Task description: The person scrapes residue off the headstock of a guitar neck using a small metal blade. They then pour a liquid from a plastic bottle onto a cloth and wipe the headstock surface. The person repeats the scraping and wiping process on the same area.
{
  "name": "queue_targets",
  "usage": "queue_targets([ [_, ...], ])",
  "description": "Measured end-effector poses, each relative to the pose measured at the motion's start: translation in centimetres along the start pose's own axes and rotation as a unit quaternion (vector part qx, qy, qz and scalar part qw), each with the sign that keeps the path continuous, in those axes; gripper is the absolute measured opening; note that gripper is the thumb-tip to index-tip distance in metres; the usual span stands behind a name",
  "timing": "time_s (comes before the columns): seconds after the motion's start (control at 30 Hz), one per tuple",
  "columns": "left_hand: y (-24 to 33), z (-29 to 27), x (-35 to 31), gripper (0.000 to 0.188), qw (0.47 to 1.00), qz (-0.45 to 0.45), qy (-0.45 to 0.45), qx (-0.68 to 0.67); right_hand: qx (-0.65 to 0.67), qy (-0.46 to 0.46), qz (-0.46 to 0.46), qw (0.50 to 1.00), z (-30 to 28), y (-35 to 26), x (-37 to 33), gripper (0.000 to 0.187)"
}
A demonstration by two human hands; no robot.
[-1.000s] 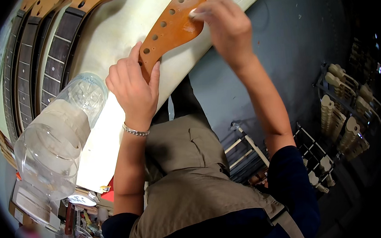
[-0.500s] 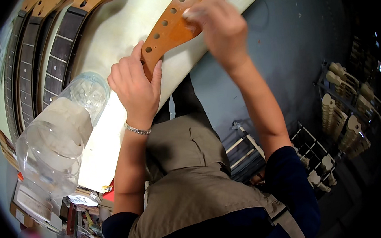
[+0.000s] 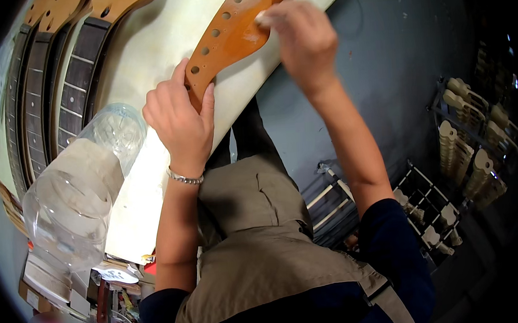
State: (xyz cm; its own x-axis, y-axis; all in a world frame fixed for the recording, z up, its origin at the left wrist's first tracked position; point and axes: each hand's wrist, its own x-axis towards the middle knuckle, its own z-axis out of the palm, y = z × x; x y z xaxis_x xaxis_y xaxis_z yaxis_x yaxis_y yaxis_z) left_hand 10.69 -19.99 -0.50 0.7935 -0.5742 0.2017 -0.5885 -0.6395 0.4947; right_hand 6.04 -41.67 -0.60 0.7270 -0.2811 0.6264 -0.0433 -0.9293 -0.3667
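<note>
Lying across the pale bench top (image 3: 161, 54), amber guitar headstock (image 3: 226, 35) with tuner holes: left hand (image 3: 178, 122) closed around its end, apparently to steady it; right hand (image 3: 301, 38) pressing curled fingers on its face, anything pinched underneath not discernible.

The guitar headstock (image 3: 226, 38) is laid on the desk (image 3: 144, 67) between the left hand (image 3: 178, 122) at its near end and the right hand (image 3: 301, 41) on its top, with three guitar necks (image 3: 56, 97) ranged to the left and a plastic bottle (image 3: 81, 192) set before them.
</note>
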Motion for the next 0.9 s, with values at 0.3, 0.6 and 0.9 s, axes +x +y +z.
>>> queue_targets([
  [0.3, -0.2, 0.0, 0.1, 0.051, 1.000, 0.019, 0.013, -0.011, 0.092, 0.004, 0.141, 0.986, -0.3, 0.7, 1.5, 0.009],
  [0.6, 1.2, -0.4, 1.1, 0.057, 0.997, 0.038, -0.015, -0.058, 0.003, -0.012, 0.207, 0.978, -0.9, -3.9, -1.6, 0.020],
  [0.9, 0.7, 0.5, 1.5, 0.064, 0.995, 0.070, -0.018, -0.067, -0.093, -0.005, 0.188, 0.978, -0.4, -5.2, -1.4, 0.021],
])
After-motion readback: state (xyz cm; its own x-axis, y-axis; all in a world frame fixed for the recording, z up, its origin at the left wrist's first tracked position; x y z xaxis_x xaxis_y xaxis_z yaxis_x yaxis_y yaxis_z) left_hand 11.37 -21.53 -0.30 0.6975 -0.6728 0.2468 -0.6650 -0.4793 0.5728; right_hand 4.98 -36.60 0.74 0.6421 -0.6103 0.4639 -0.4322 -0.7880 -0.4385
